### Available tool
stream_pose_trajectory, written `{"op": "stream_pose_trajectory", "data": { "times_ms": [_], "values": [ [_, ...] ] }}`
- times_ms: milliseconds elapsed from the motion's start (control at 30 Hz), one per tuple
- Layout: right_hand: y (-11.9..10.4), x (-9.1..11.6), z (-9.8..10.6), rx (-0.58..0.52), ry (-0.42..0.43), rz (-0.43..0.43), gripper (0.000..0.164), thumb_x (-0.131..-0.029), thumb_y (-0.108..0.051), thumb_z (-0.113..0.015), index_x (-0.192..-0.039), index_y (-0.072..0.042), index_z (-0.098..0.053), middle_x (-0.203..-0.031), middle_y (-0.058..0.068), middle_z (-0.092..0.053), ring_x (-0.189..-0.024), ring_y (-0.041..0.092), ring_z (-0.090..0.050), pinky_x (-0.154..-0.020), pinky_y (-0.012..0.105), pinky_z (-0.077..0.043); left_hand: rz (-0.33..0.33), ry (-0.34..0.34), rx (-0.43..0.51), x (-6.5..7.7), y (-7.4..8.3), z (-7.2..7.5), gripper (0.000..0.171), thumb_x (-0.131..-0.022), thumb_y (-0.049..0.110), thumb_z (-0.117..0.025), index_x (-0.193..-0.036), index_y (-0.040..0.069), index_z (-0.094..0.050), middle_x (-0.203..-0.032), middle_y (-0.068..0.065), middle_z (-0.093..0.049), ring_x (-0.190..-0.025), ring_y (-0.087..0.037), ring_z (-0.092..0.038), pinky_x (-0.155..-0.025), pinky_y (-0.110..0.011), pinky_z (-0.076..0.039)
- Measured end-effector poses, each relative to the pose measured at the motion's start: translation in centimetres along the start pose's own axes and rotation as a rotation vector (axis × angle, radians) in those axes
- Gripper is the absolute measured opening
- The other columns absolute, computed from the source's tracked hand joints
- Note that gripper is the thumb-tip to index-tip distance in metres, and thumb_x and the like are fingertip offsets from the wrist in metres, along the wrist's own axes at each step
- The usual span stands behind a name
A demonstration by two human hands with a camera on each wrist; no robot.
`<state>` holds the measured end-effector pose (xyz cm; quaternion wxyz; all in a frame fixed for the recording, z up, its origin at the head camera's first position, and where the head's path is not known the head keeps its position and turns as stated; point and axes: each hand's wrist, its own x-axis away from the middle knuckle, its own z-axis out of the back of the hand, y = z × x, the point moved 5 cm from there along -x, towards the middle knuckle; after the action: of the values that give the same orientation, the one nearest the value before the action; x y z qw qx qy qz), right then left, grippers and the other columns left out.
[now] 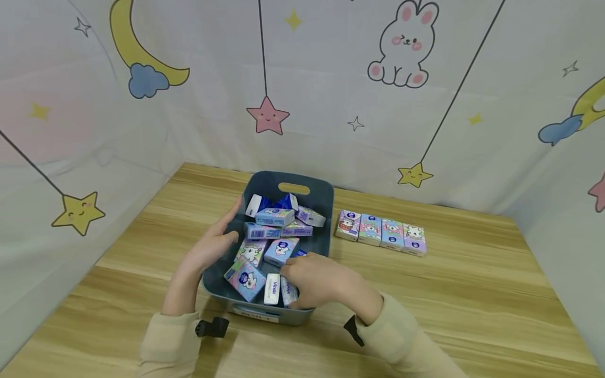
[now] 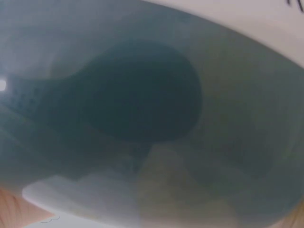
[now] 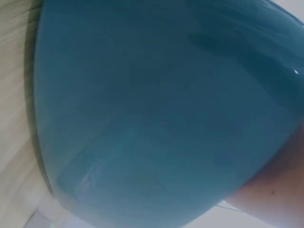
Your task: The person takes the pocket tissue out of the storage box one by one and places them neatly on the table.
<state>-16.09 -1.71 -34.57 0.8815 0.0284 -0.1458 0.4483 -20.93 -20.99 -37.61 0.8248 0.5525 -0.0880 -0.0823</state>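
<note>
A dark blue-grey plastic basket (image 1: 326, 239) holds several small tissue packs in blue, pink, purple and white wrappers. My left hand (image 1: 210, 252) rests along its left rim, fingers extended and thumb reaching over the edge. Inside the front right corner, my right hand (image 1: 316, 281) pinches a Vinda tissue pack (image 1: 288, 291) between curled fingers and thumb, partly covering it. Beside that stands a white Vinda pack (image 1: 272, 289), with a blue bunny pack (image 1: 246, 279) tilted left of it. Both wrist views are filled by the basket's outer wall (image 2: 247, 95) (image 3: 142, 95).
Right of the basket, several tissue packs (image 1: 371, 229) lie in a close row on the wooden table (image 1: 463, 294). A printed cloth curtain (image 1: 321, 152) hangs behind and along both sides. The basket's back wall has a handle slot, and a label (image 1: 257, 314) marks its front.
</note>
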Motion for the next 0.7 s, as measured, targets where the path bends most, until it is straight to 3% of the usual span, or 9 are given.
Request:
{"op": "stream_pose_trajectory", "data": {
  "times_ms": [200,400,700],
  "values": [
    [0.4,1.1,0.8,-0.057,0.046,-0.001,0.047,-0.078,-0.038,-0.075,-0.115,-0.01,-0.065,-0.103,-0.003,-0.066,-0.075,0.007,-0.052,-0.075,0.027,-0.047,0.0,0.002,-0.003,0.1,0.3,0.0,0.075,-0.093,0.0,-0.035,-0.156,0.024,-0.002,-0.164,-0.006,0.005,-0.149,-0.036,0.008,-0.115,-0.066,0.0],
    [1.1,2.2,1.4,-0.175,0.062,-0.05,0.053,-0.079,-0.037,-0.073,-0.123,-0.01,-0.062,-0.118,0.0,-0.064,-0.088,0.009,-0.055,-0.082,0.028,-0.049,0.008,0.002,-0.009,0.3,0.5,0.0,0.076,-0.092,0.001,-0.036,-0.155,0.026,-0.002,-0.163,-0.006,0.006,-0.149,-0.038,0.009,-0.114,-0.068,-0.001],
    [1.8,4.5,2.9,-0.26,0.186,-0.043,0.059,-0.078,-0.038,-0.073,-0.126,-0.007,-0.058,-0.117,0.001,-0.061,-0.087,0.01,-0.052,-0.075,0.023,-0.048,-0.003,-0.003,0.004,0.3,0.5,0.0,0.077,-0.092,0.001,-0.037,-0.155,0.026,-0.001,-0.163,-0.005,0.007,-0.149,-0.037,0.01,-0.114,-0.068,-0.001]
  ]
}}
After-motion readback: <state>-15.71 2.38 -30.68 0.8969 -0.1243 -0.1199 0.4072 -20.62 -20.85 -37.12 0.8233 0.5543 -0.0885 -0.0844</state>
